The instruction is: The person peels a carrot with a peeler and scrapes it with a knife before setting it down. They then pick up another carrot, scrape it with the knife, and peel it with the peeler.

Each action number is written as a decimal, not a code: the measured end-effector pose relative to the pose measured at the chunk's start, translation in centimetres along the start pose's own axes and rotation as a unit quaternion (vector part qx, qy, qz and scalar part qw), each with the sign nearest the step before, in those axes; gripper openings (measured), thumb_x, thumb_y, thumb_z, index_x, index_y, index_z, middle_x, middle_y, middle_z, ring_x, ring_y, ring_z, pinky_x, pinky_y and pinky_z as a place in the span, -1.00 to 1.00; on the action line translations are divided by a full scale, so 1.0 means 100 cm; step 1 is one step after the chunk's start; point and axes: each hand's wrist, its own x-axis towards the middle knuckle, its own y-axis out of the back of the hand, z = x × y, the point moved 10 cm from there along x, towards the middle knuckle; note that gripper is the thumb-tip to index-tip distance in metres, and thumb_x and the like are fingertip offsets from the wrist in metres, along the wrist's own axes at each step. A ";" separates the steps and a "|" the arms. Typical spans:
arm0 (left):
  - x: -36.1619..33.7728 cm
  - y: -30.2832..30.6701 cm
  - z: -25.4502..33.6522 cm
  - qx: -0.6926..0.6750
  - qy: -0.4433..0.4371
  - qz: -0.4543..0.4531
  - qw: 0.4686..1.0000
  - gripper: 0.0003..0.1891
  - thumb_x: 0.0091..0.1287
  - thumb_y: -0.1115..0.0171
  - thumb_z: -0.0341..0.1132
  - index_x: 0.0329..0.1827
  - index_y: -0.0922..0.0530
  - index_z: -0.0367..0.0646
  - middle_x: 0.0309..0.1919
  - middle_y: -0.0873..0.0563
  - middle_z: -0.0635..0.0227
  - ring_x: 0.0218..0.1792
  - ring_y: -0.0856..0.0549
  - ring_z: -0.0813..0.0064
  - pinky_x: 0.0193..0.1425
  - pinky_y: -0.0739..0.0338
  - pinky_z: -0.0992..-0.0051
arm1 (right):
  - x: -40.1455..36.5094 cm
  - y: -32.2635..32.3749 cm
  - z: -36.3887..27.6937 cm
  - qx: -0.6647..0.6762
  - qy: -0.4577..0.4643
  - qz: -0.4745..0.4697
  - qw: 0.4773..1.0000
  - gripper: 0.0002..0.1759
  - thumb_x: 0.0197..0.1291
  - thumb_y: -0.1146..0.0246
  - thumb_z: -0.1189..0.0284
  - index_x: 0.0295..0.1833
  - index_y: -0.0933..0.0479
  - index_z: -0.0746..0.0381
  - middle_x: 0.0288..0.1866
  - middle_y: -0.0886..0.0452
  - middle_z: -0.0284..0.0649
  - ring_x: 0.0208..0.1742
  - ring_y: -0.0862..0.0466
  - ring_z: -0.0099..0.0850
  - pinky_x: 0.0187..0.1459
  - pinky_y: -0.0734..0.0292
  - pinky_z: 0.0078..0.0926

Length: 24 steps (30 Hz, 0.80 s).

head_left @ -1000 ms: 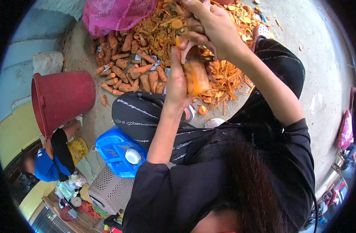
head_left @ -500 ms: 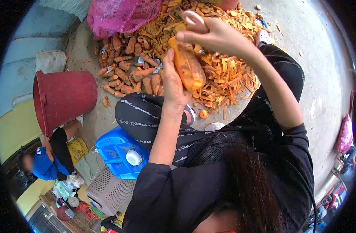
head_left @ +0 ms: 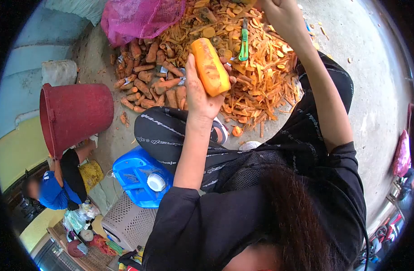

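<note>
A peeled orange carrot [head_left: 210, 67] with brown smudges lies across the palm of my left hand [head_left: 202, 92], whose fingers wrap round its underside. My right hand [head_left: 283, 22] is at the top edge, away from the carrot; its fingers are partly cut off, so its grip and anything in it cannot be made out. A green-handled tool [head_left: 244, 45] rests on the heap of peelings [head_left: 261, 86] between the hands. Unpeeled carrots [head_left: 145, 76] are piled left of the heap.
A pink mesh sack [head_left: 141, 20] lies behind the carrots. At the left are a red bucket [head_left: 78, 113], a blue jerrycan [head_left: 137, 174] and a grey perforated crate [head_left: 128, 219]. Another person [head_left: 58, 189] in blue sits beyond the bucket, one hand at its rim.
My right hand has moved up and away from the carrot, and the pale ring-shaped thing in it is out of sight. The green-handled tool has come into view. The other person's arm has risen towards the bucket.
</note>
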 end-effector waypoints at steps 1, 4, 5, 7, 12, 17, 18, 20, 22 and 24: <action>0.003 0.007 0.000 0.004 -0.004 0.015 1.000 -0.54 0.39 0.03 0.11 0.08 -0.42 -0.08 -0.20 -0.54 0.25 -0.20 -0.57 0.37 -0.28 -0.54 0.39 | -0.006 -0.006 0.002 0.134 -0.061 -0.021 0.989 -0.60 0.36 -0.05 0.09 -0.28 -0.42 0.24 -0.59 -0.39 -0.36 -0.64 -0.40 -0.53 -0.57 -0.40 -0.56; 0.006 0.021 0.002 0.032 -0.023 0.059 0.997 -0.55 0.42 0.09 0.12 0.06 -0.43 -0.07 -0.20 -0.57 0.26 -0.21 -0.60 0.35 -0.25 -0.57 0.36 | -0.039 -0.044 -0.019 0.319 -0.162 -0.114 0.927 -0.56 0.36 -0.01 0.01 -0.31 -0.32 0.19 -0.65 -0.26 -0.39 -0.70 -0.30 -0.53 -0.64 -0.29 -0.56; 0.003 0.017 0.002 0.053 -0.030 0.074 0.995 -0.55 0.43 0.11 0.12 0.05 -0.44 -0.06 -0.19 -0.58 0.26 -0.22 -0.61 0.34 -0.24 -0.58 0.35 | -0.050 -0.057 -0.026 0.388 -0.183 -0.128 0.894 -0.55 0.37 0.01 0.00 -0.33 -0.29 0.18 -0.65 -0.23 -0.40 -0.71 -0.27 -0.55 -0.66 -0.25 -0.56; 0.004 0.009 -0.003 0.063 0.007 0.005 0.998 -0.55 0.47 0.20 0.11 0.07 -0.45 -0.03 -0.15 -0.62 0.30 -0.19 -0.66 0.38 -0.15 -0.64 0.35 | -0.070 -0.079 -0.035 0.456 -0.176 -0.145 0.860 -0.56 0.37 -0.02 0.03 -0.32 -0.33 0.21 -0.64 -0.24 -0.40 -0.70 -0.25 -0.61 -0.67 -0.21 -0.63; -0.003 0.014 -0.005 0.084 0.004 0.070 0.994 -0.29 0.43 0.33 0.24 0.09 -0.46 -0.30 -0.06 -0.63 0.27 -0.02 -0.65 0.42 0.07 -0.58 0.39 | -0.088 -0.092 -0.042 0.417 -0.111 -0.157 0.888 -0.47 0.37 0.00 -0.02 -0.34 -0.32 0.27 -0.64 -0.26 -0.38 -0.68 -0.27 -0.65 -0.68 -0.23 -0.65; -0.011 0.001 -0.006 0.101 -0.003 0.019 0.995 -0.52 0.47 0.23 0.13 0.09 -0.47 -0.02 -0.11 -0.65 0.41 -0.16 -0.66 0.52 -0.11 -0.62 0.47 | -0.077 -0.074 -0.033 0.301 -0.032 -0.057 0.951 -0.49 0.37 -0.07 0.06 -0.41 -0.40 0.32 -0.69 -0.34 -0.41 -0.63 -0.41 -0.69 -0.63 -0.36 -0.66; -0.011 0.000 -0.006 0.096 -0.014 0.015 0.995 -0.57 0.47 0.20 0.11 0.09 -0.48 0.04 -0.12 -0.66 0.45 -0.20 -0.67 0.54 -0.16 -0.62 0.49 | -0.067 -0.064 -0.031 0.220 -0.012 -0.042 0.974 -0.50 0.36 -0.08 0.09 -0.42 -0.41 0.32 -0.70 -0.34 -0.42 -0.62 -0.45 -0.70 -0.62 -0.39 -0.66; -0.009 0.005 -0.009 0.091 -0.052 0.076 0.992 -0.58 0.46 0.17 0.10 0.09 -0.48 0.04 -0.13 -0.66 0.48 -0.24 -0.66 0.55 -0.19 -0.61 0.49 | -0.022 -0.047 0.000 0.357 -0.004 -0.001 0.934 -0.53 0.42 0.04 0.13 -0.52 -0.25 0.18 -0.71 -0.13 -0.50 -0.72 -0.23 -0.66 -0.69 -0.23 -0.63; -0.004 -0.002 -0.006 0.108 -0.064 0.051 0.991 -0.60 0.46 0.13 0.08 0.10 -0.48 0.05 -0.16 -0.66 0.52 -0.22 -0.66 0.55 -0.17 -0.61 0.48 | -0.025 -0.041 -0.021 0.422 -0.110 -0.030 0.899 -0.49 0.34 -0.01 -0.06 -0.38 -0.26 0.19 -0.65 -0.20 -0.40 -0.71 -0.23 -0.58 -0.66 -0.22 -0.56; -0.002 -0.007 -0.002 0.088 -0.052 0.011 0.995 -0.60 0.46 0.13 0.09 0.10 -0.48 0.05 -0.16 -0.66 0.51 -0.22 -0.66 0.55 -0.17 -0.60 0.47 | -0.044 -0.059 -0.027 0.414 -0.167 -0.081 0.891 -0.48 0.32 -0.04 -0.07 -0.40 -0.27 0.18 -0.65 -0.20 -0.42 -0.71 -0.23 -0.59 -0.66 -0.22 -0.58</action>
